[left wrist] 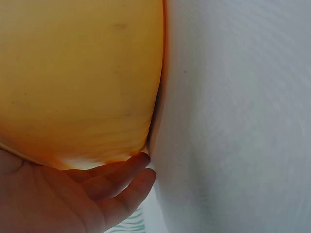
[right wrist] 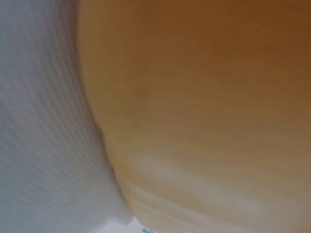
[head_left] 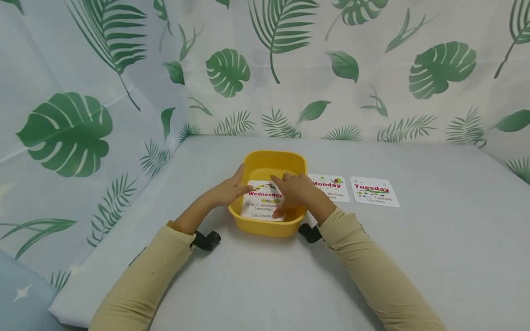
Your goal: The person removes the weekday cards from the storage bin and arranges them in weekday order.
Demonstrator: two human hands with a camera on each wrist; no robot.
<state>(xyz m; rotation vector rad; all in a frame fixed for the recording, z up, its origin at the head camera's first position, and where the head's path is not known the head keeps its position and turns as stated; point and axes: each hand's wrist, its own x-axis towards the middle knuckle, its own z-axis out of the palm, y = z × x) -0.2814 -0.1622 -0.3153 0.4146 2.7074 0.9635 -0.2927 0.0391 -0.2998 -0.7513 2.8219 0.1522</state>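
A yellow plastic basin (head_left: pixel 269 228) stands on the grey-white table, with a stack of word cards inside. On top lies the Wednesday card (head_left: pixel 260 201); the lower strip of another card (head_left: pixel 256 215) shows beneath it. My left hand (head_left: pixel 223 192) holds the basin's left side, thumb over the rim. In the left wrist view, its fingers (left wrist: pixel 119 182) curve along the outer wall. My right hand (head_left: pixel 297 189) reaches over the right rim and pinches the Wednesday card between thumb and forefinger along its right side. Only the basin's outer wall (right wrist: pixel 204 121) fills most of the right wrist view.
Right of the basin, the Monday card (head_left: pixel 333 188) lies face up, its left part hidden by the basin and right hand. Beside it lies the Tuesday card (head_left: pixel 374 192). A leaf-patterned cloth (head_left: pixel 368 115) stands behind the table and along its left side.
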